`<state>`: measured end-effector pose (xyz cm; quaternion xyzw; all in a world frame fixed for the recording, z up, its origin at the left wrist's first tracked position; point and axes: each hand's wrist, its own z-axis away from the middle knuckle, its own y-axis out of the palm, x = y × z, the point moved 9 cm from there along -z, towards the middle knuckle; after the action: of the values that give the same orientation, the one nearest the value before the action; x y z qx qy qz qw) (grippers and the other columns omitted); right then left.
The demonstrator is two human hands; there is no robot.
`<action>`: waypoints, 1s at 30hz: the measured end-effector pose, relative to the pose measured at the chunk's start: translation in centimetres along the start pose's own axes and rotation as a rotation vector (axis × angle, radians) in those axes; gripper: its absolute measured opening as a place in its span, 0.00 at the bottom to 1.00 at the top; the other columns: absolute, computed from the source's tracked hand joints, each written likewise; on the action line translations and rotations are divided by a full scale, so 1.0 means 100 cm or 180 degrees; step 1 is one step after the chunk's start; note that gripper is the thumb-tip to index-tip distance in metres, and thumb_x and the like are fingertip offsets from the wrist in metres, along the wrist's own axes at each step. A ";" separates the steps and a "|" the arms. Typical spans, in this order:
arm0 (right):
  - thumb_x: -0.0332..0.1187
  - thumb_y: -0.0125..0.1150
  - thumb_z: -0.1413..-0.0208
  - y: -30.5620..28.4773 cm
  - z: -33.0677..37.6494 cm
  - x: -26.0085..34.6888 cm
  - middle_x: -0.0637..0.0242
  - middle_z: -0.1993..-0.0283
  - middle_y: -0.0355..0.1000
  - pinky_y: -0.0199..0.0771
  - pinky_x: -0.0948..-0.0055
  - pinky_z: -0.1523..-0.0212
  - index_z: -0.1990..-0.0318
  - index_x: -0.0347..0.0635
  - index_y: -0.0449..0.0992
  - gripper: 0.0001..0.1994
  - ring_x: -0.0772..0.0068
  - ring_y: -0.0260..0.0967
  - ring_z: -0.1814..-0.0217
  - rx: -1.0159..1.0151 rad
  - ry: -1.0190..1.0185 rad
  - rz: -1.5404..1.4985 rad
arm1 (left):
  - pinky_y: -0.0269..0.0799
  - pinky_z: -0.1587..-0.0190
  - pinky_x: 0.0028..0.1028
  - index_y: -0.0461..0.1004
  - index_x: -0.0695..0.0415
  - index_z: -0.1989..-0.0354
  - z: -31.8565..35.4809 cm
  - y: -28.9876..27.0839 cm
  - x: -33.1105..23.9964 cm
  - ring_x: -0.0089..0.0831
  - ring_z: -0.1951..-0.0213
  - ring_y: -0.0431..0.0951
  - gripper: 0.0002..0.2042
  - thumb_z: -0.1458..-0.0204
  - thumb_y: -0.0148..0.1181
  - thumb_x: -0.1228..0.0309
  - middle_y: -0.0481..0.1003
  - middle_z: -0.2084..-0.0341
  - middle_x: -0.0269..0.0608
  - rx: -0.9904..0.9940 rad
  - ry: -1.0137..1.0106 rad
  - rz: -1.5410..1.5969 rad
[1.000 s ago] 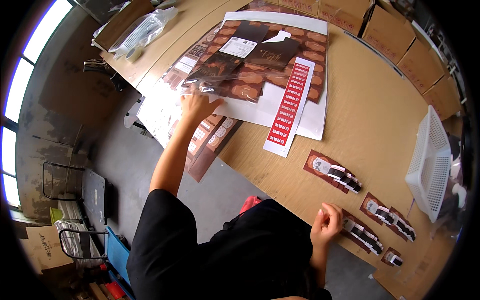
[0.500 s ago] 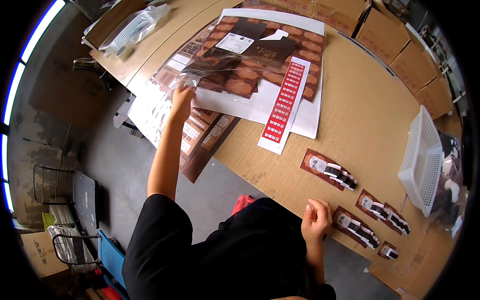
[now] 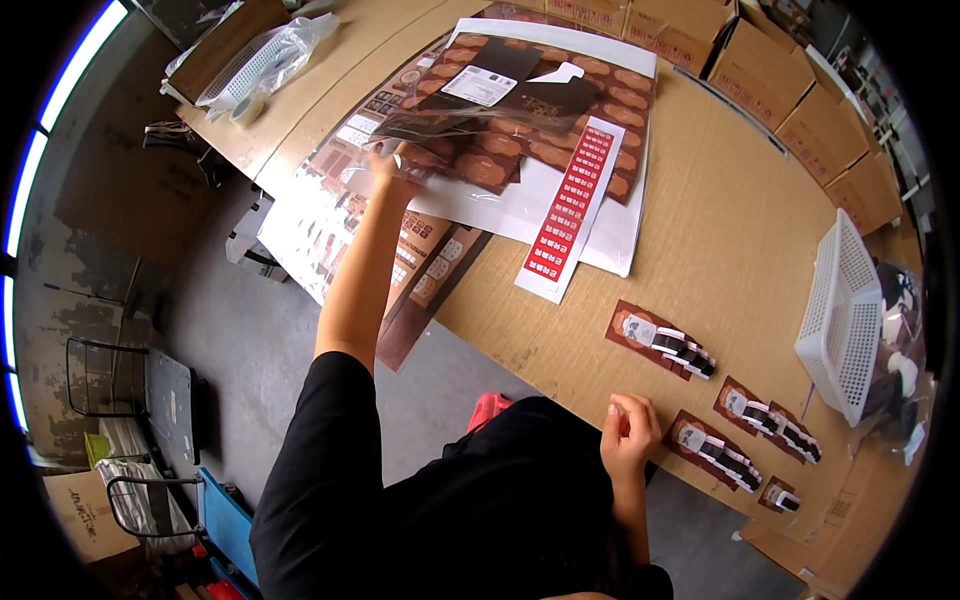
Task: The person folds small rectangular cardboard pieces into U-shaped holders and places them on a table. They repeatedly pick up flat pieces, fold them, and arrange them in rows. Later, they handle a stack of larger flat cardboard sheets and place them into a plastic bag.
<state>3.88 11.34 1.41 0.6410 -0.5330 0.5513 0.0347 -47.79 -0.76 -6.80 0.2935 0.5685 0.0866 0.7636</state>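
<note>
My left hand [image 3: 388, 160] reaches far out to the left and grips the edge of a clear plastic bag [image 3: 470, 125] lying over a stack of brown patterned sheets [image 3: 560, 90]. A long strip of red labels [image 3: 568, 205] lies on white paper beside the stack. My right hand [image 3: 628, 432] rests loosely curled at the near edge of the brown table [image 3: 700, 260], holding nothing I can see. Just to its right lie brown cards with small dark items [image 3: 715, 452], and another such card [image 3: 660, 338] lies a little farther in.
A white plastic basket [image 3: 848, 315] stands tilted at the right, with a bag of small parts behind it. Cardboard boxes [image 3: 800, 95] line the far side. More printed sheets [image 3: 320, 215] overhang the table's left edge. A bagged basket [image 3: 262, 62] sits far left. Chairs stand below left.
My left hand has lifted the plastic bag's edge and drawn it leftward over the sheets. My right hand has come off the cards and curled at the table edge.
</note>
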 end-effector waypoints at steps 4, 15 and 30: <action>0.21 0.53 0.58 -0.002 -0.001 -0.001 0.62 0.73 0.67 0.60 0.78 0.84 0.70 0.37 0.70 0.05 0.70 0.63 0.81 -0.0032 0.0059 0.0097 | 0.65 0.80 0.31 0.65 0.64 0.70 0.000 0.013 0.027 0.38 0.78 0.72 0.08 0.59 0.49 0.75 0.68 0.81 0.49 -0.0017 -0.0710 0.0857; 0.21 0.53 0.58 -0.001 -0.004 0.007 0.61 0.74 0.68 0.64 0.75 0.81 0.71 0.37 0.70 0.04 0.66 0.66 0.78 -0.0119 -0.0176 0.0296 | 0.65 0.70 0.30 0.60 0.62 0.55 -0.008 0.028 0.032 0.37 0.72 0.66 0.16 0.53 0.47 0.70 0.67 0.65 0.50 0.0194 -0.0143 0.0231; 0.21 0.55 0.59 0.002 -0.006 0.006 0.62 0.75 0.68 0.67 0.74 0.78 0.71 0.37 0.71 0.06 0.64 0.66 0.78 -0.0273 0.0169 0.0197 | 0.63 0.61 0.31 0.54 0.62 0.51 -0.023 0.050 -0.001 0.40 0.63 0.66 0.24 0.59 0.53 0.74 0.65 0.60 0.52 -0.1047 0.0590 -0.0074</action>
<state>3.25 11.27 2.03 0.6073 -0.5745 0.5455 0.0593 -48.90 4.06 -4.33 0.1488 0.6180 0.1964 0.7466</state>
